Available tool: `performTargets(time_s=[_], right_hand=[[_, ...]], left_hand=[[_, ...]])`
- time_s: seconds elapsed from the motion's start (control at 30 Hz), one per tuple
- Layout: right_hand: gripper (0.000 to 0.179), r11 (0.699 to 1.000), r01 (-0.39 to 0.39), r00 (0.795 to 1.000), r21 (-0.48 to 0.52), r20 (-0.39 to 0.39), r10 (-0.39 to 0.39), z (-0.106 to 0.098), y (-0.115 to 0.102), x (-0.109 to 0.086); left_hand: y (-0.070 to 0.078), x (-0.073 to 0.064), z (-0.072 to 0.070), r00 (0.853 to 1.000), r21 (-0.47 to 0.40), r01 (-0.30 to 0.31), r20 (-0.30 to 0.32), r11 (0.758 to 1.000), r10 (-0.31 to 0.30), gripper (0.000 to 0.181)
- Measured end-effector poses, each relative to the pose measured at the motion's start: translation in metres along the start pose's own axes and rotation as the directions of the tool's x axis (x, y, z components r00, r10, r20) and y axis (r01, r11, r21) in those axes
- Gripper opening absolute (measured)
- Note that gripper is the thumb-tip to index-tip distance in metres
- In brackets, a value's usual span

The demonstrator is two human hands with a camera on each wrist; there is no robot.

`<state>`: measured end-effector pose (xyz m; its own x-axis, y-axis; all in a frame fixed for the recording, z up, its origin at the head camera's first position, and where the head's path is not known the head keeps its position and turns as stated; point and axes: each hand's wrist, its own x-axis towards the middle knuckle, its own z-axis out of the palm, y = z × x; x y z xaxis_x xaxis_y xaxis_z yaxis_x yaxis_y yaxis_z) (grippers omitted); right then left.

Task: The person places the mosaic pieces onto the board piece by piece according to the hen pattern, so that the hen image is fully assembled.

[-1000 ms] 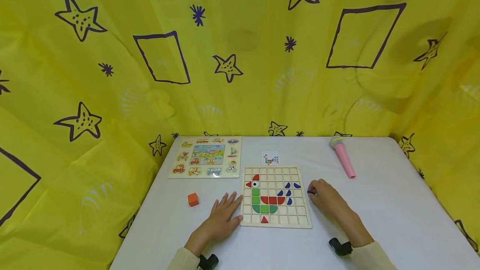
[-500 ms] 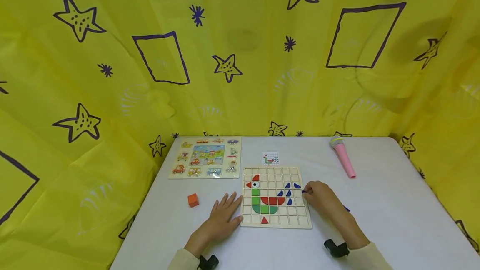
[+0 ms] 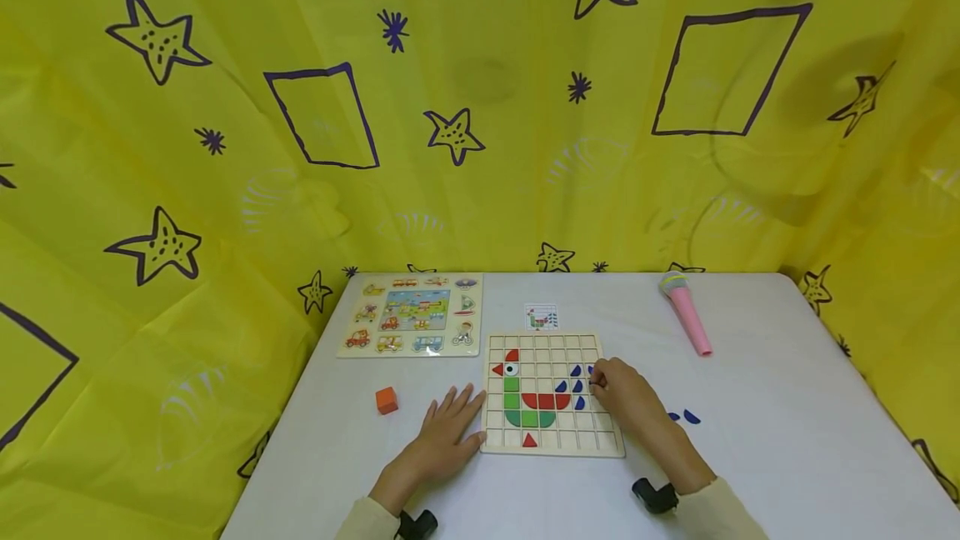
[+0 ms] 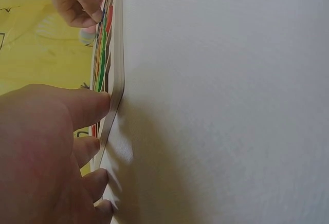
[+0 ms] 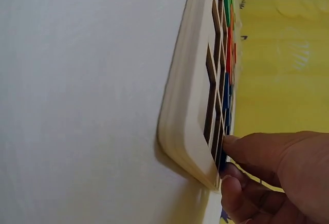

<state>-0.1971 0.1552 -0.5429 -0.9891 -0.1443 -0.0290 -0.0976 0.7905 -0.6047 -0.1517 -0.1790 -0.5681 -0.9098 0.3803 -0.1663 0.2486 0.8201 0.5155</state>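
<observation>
A wooden grid board (image 3: pixel 569 440) lies on the white table, with red, green and blue pieces set in it like a bird. My left hand (image 3: pixel 447 433) rests beside its left edge, fingers spread and fairly straight; in the left wrist view the thumb touches the rim. Over the board's right side, my right hand (image 3: pixel 630 397) pinches a small blue piece (image 5: pixel 222 160) between thumb and fingers, right at the grid cells. The fingers partly cover a blue piece at the right of the board. Two loose blue half-round pieces (image 3: pixel 692 417) lie beside my right forearm.
Behind the board lies a small picture card (image 3: pixel 542 317). A vehicle picture puzzle (image 3: pixel 416 309) is at the back left, an orange cube (image 3: pixel 386 400) in front of it. At the back right lies a pink toy microphone (image 3: pixel 688 315). A yellow curtain (image 3: pixel 480 215) hangs behind the table.
My right hand has moved left from beside the board to over its right columns, carrying the blue piece. The loose blue pieces have come into sight. My left hand stays put.
</observation>
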Motion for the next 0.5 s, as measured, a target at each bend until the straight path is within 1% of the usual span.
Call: performTargets(time_s=[0.2, 0.43, 0.5], right_hand=[[0.007, 1.0, 0.007, 1.0, -0.015, 0.009, -0.007, -0.0005, -0.0012, 0.0007], [0.008, 0.999, -0.001, 1.0, -0.038, -0.009, 0.001, 0.0015, -0.0026, -0.0003], [0.008, 0.999, -0.002, 1.0, -0.044, -0.015, 0.001, 0.0018, -0.0029, -0.0007]], left_hand=[[0.0012, 0.0003, -0.0022, 1.0, -0.001, -0.005, -0.004, 1.0, 0.005, 0.067], [0.001, 0.0002, -0.0017, 1.0, 0.0, -0.01, -0.007, 1.0, 0.01, 0.067], [0.0012, -0.0004, -0.0013, 1.0, 0.003, -0.004, -0.005, 1.0, 0.004, 0.067]])
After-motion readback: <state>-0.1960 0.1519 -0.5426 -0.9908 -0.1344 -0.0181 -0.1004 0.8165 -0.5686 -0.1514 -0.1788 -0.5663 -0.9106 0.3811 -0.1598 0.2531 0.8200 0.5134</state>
